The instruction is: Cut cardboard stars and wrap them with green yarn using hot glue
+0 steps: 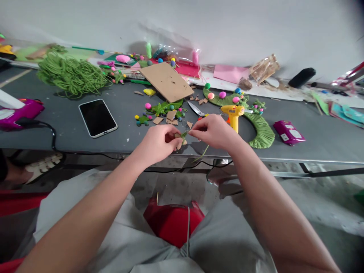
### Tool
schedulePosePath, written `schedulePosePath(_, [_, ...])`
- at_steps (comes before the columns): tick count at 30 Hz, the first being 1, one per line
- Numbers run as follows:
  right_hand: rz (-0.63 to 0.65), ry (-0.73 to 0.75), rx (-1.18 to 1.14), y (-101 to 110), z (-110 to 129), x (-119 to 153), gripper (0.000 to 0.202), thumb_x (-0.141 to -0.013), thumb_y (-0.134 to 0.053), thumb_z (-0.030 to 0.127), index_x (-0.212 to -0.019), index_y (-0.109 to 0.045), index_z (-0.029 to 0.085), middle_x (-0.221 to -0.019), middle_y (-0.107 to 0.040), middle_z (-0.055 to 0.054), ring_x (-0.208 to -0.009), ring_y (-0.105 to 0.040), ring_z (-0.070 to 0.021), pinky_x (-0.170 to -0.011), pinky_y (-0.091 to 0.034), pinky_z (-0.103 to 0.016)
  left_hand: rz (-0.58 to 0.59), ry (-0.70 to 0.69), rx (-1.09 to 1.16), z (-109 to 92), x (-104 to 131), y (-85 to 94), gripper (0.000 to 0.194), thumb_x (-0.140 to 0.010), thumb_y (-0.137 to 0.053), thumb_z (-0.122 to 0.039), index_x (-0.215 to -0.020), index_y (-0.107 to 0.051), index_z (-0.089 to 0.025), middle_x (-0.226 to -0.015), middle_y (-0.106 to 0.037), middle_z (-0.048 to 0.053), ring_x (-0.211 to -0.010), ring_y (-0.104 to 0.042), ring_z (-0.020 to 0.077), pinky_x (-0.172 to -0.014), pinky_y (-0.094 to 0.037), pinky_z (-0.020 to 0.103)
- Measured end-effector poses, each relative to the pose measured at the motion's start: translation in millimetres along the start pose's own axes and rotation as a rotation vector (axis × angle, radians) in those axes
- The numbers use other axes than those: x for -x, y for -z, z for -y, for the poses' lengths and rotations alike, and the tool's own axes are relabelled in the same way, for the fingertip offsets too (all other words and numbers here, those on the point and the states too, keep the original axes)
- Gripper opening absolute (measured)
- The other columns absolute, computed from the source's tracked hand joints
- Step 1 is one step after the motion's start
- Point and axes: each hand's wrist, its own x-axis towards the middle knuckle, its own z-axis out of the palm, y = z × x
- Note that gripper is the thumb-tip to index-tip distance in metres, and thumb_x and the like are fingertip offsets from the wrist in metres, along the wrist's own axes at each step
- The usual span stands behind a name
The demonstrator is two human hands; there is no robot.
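Observation:
Near the table's front edge, my left hand (159, 143) pinches a small cardboard piece (184, 141) with green yarn wound on it. My right hand (214, 131) is closed right beside it, its thumb and fingertips together on the green yarn (205, 151), whose loose end hangs below. Just beyond the hands lie several cardboard scraps (171, 115) and a small green shape with coloured balls (143, 120). Scissors (196, 109) and a yellow glue gun (234, 113) lie behind my right hand. The glue gun is next to a green-wrapped ring (263, 131) decorated with coloured balls.
A phone (98, 117) and a heap of green yarn (71, 74) are to the left. A cardboard sheet (167, 81) lies at the back. At right is a purple packet (289, 132). A black cable (53, 136) runs along the front edge. Another person's foot (42, 167) shows below left.

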Motion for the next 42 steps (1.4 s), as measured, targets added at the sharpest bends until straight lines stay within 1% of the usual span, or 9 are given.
schedulePosePath(9, [0.012,0.08,-0.1,-11,21,24,0.027,-0.096,-0.053,0.027,-0.078,-0.069,0.016,-0.063,-0.052,0.002,-0.059,-0.036,-0.0094,-0.058,-0.03,-0.028,-0.252,0.029,0.291,2,-8,-1.1,0.019,-0.081,-0.078,-0.031,-0.09,-0.069,-0.017,-0.077,-0.072,0.004,-0.064,-0.068,0.0169,-0.063,-0.056,0.029])
schedulePosePath(14, [0.024,0.055,-0.17,-26,17,29,0.032,-0.098,-0.051,0.03,-0.074,-0.065,0.017,-0.064,-0.046,0.002,-0.062,-0.035,-0.0105,-0.058,-0.029,-0.027,-0.254,0.093,0.578,2,-11,-0.4,0.022,-0.077,-0.083,-0.03,-0.09,-0.071,-0.016,-0.084,-0.073,0.005,-0.068,-0.068,0.0151,-0.072,-0.059,0.032])
schedulePosePath(21, [0.12,0.033,-0.306,-24,-7,16,0.034,-0.097,-0.054,0.036,-0.074,-0.068,0.016,-0.061,-0.051,0.003,-0.059,-0.041,-0.0094,-0.057,-0.032,-0.026,-0.068,0.166,0.677,-3,-10,7.8,0.025,-0.07,-0.085,-0.025,-0.09,-0.072,-0.016,-0.076,-0.068,0.003,-0.058,-0.063,0.0134,-0.057,-0.052,0.027])
schedulePosePath(24, [0.157,0.014,-0.293,-14,-16,10,0.027,-0.093,-0.058,0.035,-0.084,-0.076,0.016,-0.066,-0.063,0.001,-0.06,-0.049,-0.0104,-0.059,-0.037,-0.025,0.104,0.156,0.451,-4,-6,9.1,0.021,-0.075,-0.082,-0.027,-0.089,-0.072,-0.016,-0.07,-0.069,0.004,-0.057,-0.063,0.0158,-0.055,-0.051,0.029])
schedulePosePath(26, [0.151,0.014,-0.247,-7,-18,8,0.026,-0.09,-0.062,0.035,-0.089,-0.08,0.016,-0.066,-0.066,0.0,-0.059,-0.05,-0.0106,-0.058,-0.037,-0.026,0.121,0.11,0.217,-4,-3,7.9,0.016,-0.079,-0.077,-0.029,-0.088,-0.072,-0.017,-0.069,-0.07,0.005,-0.057,-0.064,0.0173,-0.055,-0.05,0.03])
schedulePosePath(29, [0.129,0.039,-0.145,0,-12,8,0.024,-0.089,-0.063,0.033,-0.085,-0.081,0.017,-0.063,-0.066,0.001,-0.055,-0.047,-0.0098,-0.055,-0.035,-0.026,0.041,0.018,-0.034,-3,3,4.3,0.013,-0.083,-0.073,-0.03,-0.09,-0.072,-0.019,-0.075,-0.073,0.006,-0.063,-0.067,0.0197,-0.056,-0.049,0.03])
schedulePosePath(33, [0.072,0.079,-0.074,-1,7,15,0.022,-0.09,-0.061,0.028,-0.081,-0.078,0.017,-0.063,-0.063,0.001,-0.057,-0.046,-0.0091,-0.058,-0.034,-0.027,-0.061,-0.022,-0.082,-4,4,-0.4,0.015,-0.086,-0.071,-0.032,-0.093,-0.071,-0.019,-0.076,-0.073,0.005,-0.066,-0.068,0.02,-0.063,-0.051,0.03])
schedulePosePath(38, [0.022,0.076,-0.04,-15,23,27,0.024,-0.093,-0.053,0.021,-0.08,-0.073,0.016,-0.065,-0.057,0.001,-0.06,-0.04,-0.01,-0.059,-0.029,-0.028,-0.212,0.022,0.226,-2,-3,-3.0,0.019,-0.083,-0.076,-0.032,-0.092,-0.068,-0.018,-0.076,-0.071,0.004,-0.064,-0.067,0.0185,-0.062,-0.055,0.03])
schedulePosePath(42, [0.009,0.057,-0.049,-27,22,33,0.029,-0.096,-0.049,0.021,-0.069,-0.062,0.017,-0.061,-0.043,0.003,-0.06,-0.031,-0.0102,-0.057,-0.025,-0.029,-0.224,0.087,0.471,-2,-6,-2.2,0.025,-0.078,-0.082,-0.032,-0.093,-0.07,-0.015,-0.08,-0.071,0.004,-0.063,-0.065,0.0151,-0.064,-0.056,0.03])
